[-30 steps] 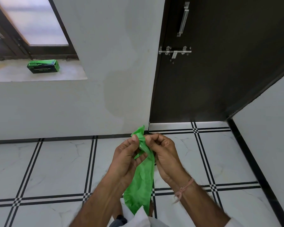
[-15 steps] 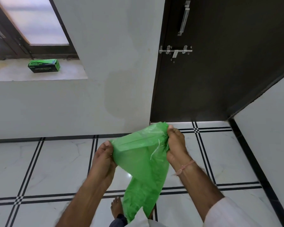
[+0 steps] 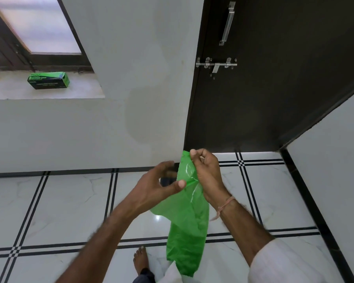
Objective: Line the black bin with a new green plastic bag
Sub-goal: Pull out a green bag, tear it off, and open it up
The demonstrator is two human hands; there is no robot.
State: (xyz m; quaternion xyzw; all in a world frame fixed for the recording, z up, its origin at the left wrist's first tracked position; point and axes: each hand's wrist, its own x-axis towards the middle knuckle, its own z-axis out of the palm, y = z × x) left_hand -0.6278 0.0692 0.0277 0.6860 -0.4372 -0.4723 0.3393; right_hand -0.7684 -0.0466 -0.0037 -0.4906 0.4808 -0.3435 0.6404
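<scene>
A thin green plastic bag [image 3: 185, 227] hangs in front of me over the tiled floor, its lower end near my clothing. My right hand [image 3: 207, 174] pinches the bag's top edge between thumb and fingers. My left hand [image 3: 157, 186] is just left of it, fingers curled, with its thumb on the bag's left edge slightly lower down. The bag's mouth is bunched narrow between the two hands. No black bin is in view.
A green and black box [image 3: 48, 80] lies on the window sill at the upper left. A dark door [image 3: 274, 78] with a metal latch [image 3: 216, 65] stands ahead, a white wall [image 3: 335, 160] at the right. My bare foot [image 3: 140, 260] is on the floor [image 3: 59, 211].
Half a second ago the hands were apart with the bag's top spread wide. Now they have come close together and the top is bunched narrow again.
</scene>
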